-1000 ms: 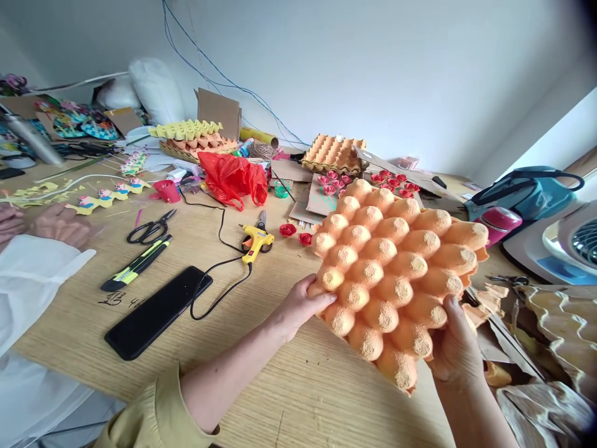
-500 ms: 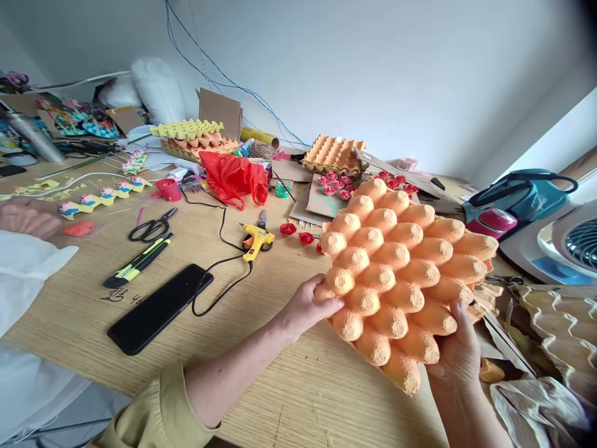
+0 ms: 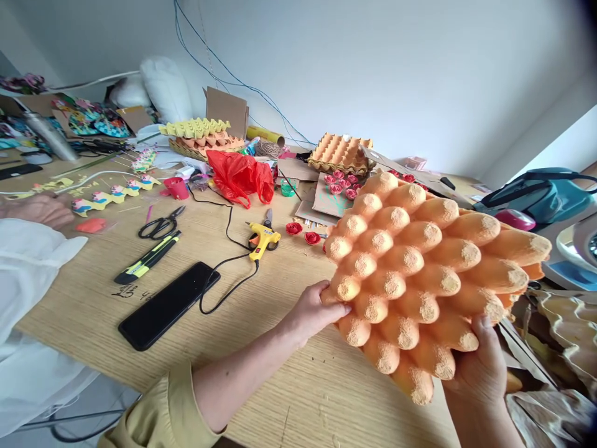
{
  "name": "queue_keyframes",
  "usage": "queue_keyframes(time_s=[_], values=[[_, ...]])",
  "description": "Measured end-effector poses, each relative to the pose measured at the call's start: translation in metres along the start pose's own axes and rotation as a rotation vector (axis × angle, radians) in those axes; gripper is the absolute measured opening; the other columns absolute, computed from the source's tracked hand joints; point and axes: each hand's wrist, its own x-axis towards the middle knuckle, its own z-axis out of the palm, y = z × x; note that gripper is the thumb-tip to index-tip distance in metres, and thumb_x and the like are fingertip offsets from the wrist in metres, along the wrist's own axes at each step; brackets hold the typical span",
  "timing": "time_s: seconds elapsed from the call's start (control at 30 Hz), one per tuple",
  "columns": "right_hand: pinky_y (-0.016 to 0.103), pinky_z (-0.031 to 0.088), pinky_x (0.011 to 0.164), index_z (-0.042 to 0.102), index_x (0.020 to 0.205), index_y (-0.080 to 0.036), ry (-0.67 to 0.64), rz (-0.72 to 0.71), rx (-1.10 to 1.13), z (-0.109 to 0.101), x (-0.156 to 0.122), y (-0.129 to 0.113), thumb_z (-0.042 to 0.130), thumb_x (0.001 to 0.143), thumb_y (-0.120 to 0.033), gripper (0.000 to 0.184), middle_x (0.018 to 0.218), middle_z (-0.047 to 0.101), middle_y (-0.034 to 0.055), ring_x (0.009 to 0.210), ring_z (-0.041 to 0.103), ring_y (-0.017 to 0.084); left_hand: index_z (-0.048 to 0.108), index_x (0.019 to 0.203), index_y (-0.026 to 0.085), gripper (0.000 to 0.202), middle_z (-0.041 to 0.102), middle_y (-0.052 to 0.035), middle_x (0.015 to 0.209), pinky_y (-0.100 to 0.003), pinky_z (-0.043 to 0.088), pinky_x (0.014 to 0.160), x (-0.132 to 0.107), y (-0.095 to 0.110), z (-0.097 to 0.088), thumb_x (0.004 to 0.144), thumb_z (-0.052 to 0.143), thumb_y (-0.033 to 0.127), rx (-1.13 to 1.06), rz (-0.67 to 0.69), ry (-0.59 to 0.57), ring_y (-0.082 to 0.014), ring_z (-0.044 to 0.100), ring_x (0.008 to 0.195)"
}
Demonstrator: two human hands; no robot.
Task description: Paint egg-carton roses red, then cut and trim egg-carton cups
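Observation:
An orange egg tray [image 3: 410,280] is held up over the right part of the table, tilted, its bumpy side facing me. My left hand [image 3: 319,311] grips its left edge, thumb on top and fingers hidden beneath. At the lower right edge my right hand [image 3: 480,364] is closed round it, thumb on the front. Two red paper roses [image 3: 293,229] lie just beyond its left side. A yellow hot glue gun [image 3: 262,241] with a black cord rests on the table left of the tray.
A black phone [image 3: 168,305], a utility knife [image 3: 147,258] and scissors [image 3: 163,225] lie at left. Behind are a red plastic bag [image 3: 240,177], more egg trays [image 3: 340,152] and pink roses [image 3: 342,183]. Another person's hand [image 3: 37,210] is at far left; a teal bag [image 3: 541,193] stands right.
The egg tray has come nearer and swung rightward, its right side now spreading farther across the view. Both hands keep hold of it. The view has shifted slightly left.

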Motion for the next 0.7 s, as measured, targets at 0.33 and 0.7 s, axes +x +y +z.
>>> queue_keyframes(time_s=[0.33, 0.7], values=[[0.048, 0.062, 0.093, 0.074, 0.106, -0.029, 0.091, 0.037, -0.009, 0.003, 0.001, -0.010, 0.081, 0.070, -0.052, 0.043, 0.105, 0.077, 0.0028, 0.095, 0.073, 0.026, 0.072, 0.096, 0.011, 0.036, 0.070, -0.0071, 0.092, -0.030, 0.046, 0.073, -0.003, 0.006, 0.002, 0.063, 0.079, 0.023, 0.004, -0.003, -0.040, -0.0190, 0.061, 0.084], [0.051, 0.062, 0.097, 0.076, 0.104, -0.035, 0.170, 0.038, -0.043, 0.005, 0.000, -0.024, 0.077, 0.074, -0.049, 0.034, 0.105, 0.078, 0.0033, 0.091, 0.075, 0.030, 0.069, 0.090, 0.013, 0.034, 0.066, -0.0029, 0.085, -0.030, 0.043, 0.073, -0.010, 0.011, 0.011, 0.060, 0.082, 0.023, -0.062, -0.024, -0.078, -0.0174, 0.057, 0.081]])
